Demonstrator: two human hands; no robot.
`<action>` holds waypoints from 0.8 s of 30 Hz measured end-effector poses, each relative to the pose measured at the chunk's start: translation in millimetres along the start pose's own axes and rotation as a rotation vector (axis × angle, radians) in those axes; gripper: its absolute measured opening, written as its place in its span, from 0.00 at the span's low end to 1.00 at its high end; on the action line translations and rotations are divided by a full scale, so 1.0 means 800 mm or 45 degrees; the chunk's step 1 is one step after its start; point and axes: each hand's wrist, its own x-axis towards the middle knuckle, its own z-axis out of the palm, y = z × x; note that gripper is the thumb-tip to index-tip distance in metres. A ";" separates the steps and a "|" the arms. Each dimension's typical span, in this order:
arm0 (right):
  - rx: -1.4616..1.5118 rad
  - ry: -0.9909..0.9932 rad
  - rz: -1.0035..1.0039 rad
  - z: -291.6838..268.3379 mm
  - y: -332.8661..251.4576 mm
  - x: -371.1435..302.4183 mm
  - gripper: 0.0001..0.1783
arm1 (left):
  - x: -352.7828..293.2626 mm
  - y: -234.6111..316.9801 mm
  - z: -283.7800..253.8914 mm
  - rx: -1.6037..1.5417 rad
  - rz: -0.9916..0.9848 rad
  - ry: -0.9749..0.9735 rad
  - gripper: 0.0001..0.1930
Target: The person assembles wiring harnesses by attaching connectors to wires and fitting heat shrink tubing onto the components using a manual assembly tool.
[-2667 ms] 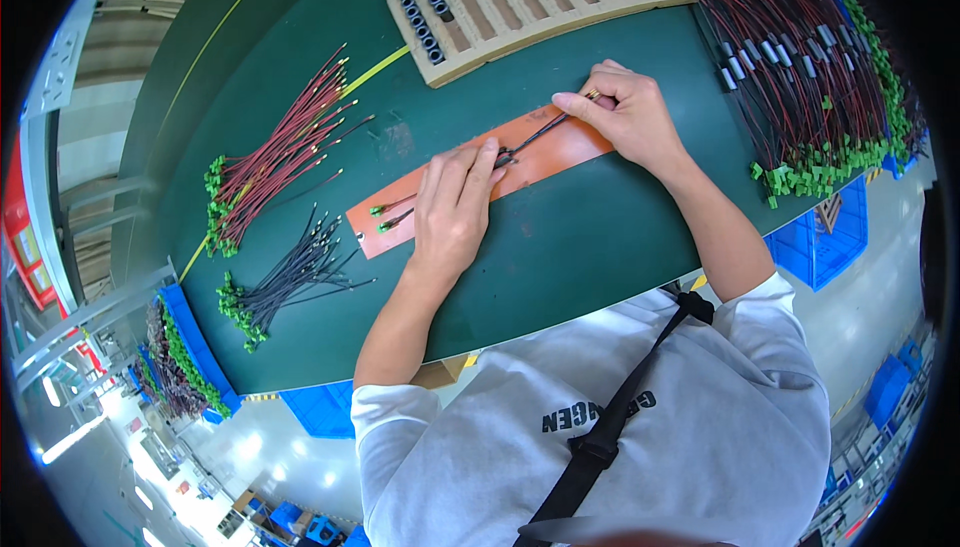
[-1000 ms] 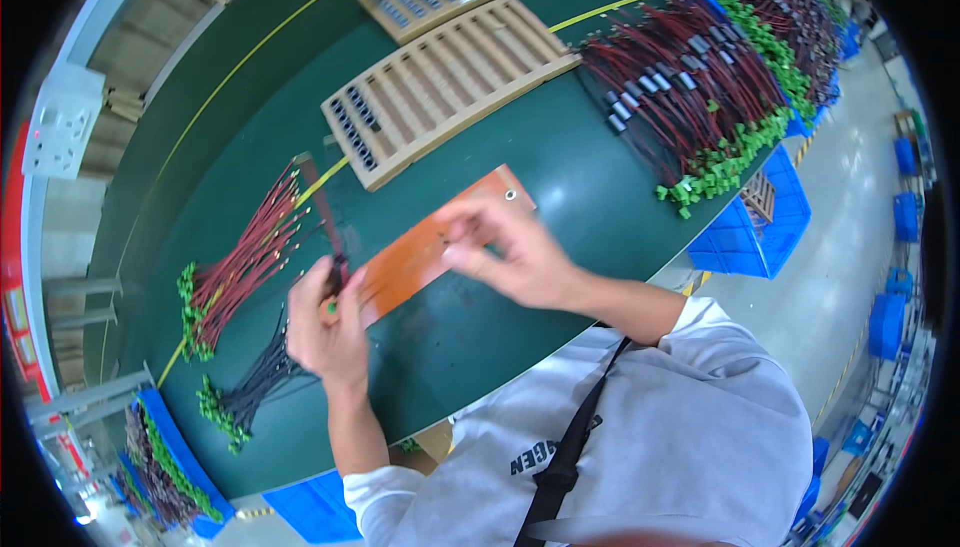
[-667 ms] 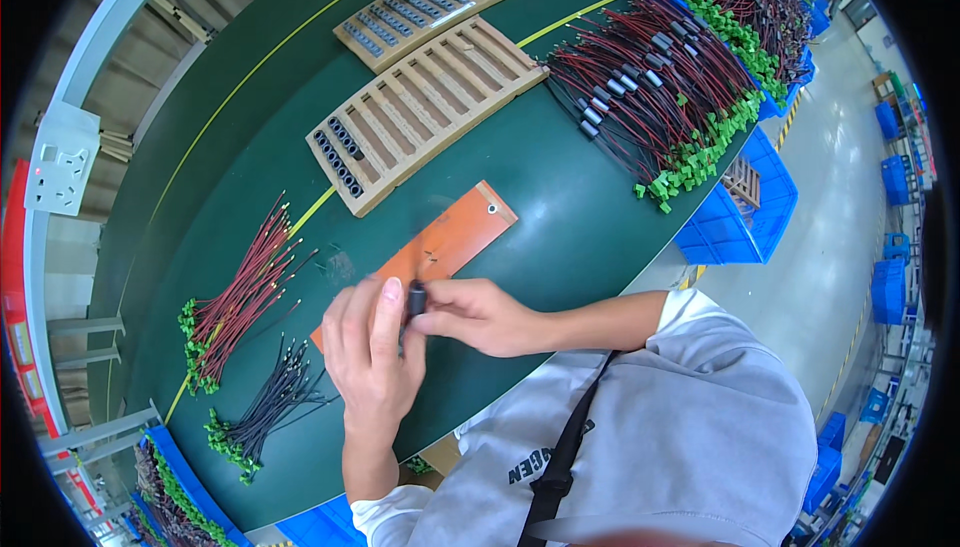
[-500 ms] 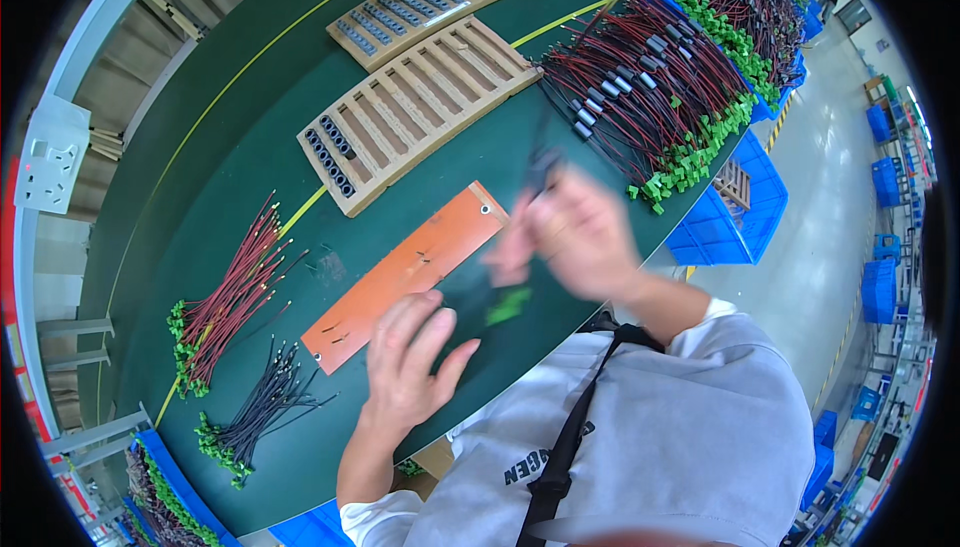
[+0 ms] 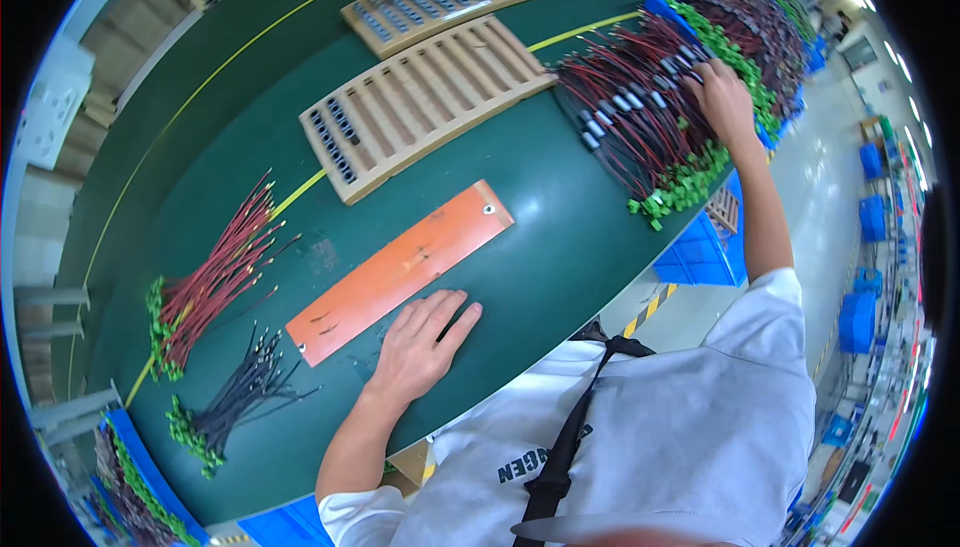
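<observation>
My left hand [image 5: 415,347] lies on the green table with its fingers stretched out, beside the near edge of a long orange plate [image 5: 410,269]. Nothing shows in it. At the far right my right hand [image 5: 727,102] reaches over a spread of red and black wire leads [image 5: 640,107] with green connectors and grey and black cylinders. Its fingers are bent down among the cylinders, and whatever is between them is hidden. To the left lie a bundle of red wires [image 5: 222,272] and a bundle of black wires [image 5: 245,392], both with green connectors.
Behind the plate stands a slotted wooden rack [image 5: 430,112] with black ring-like parts in its left slots. A second rack [image 5: 440,5] beyond it is filled with parts. Blue bins with wire leads stand at the right [image 5: 790,112] and lower left [image 5: 150,467].
My right hand has moved from beside the orange plate, where it held a dark lead with a green connector, to the leads at the far right. My left hand has lowered flat onto the table.
</observation>
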 end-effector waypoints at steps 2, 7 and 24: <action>-0.099 0.163 -0.167 -0.014 -0.041 0.012 0.12 | 0.003 -0.003 0.000 0.009 -0.051 0.006 0.23; 0.808 0.044 -0.316 0.005 -0.226 0.043 0.08 | 0.002 -0.006 0.002 -0.041 -0.043 0.083 0.19; 1.422 -0.043 -0.109 0.071 -0.531 0.117 0.18 | -0.111 -0.074 -0.127 0.729 -0.460 0.284 0.13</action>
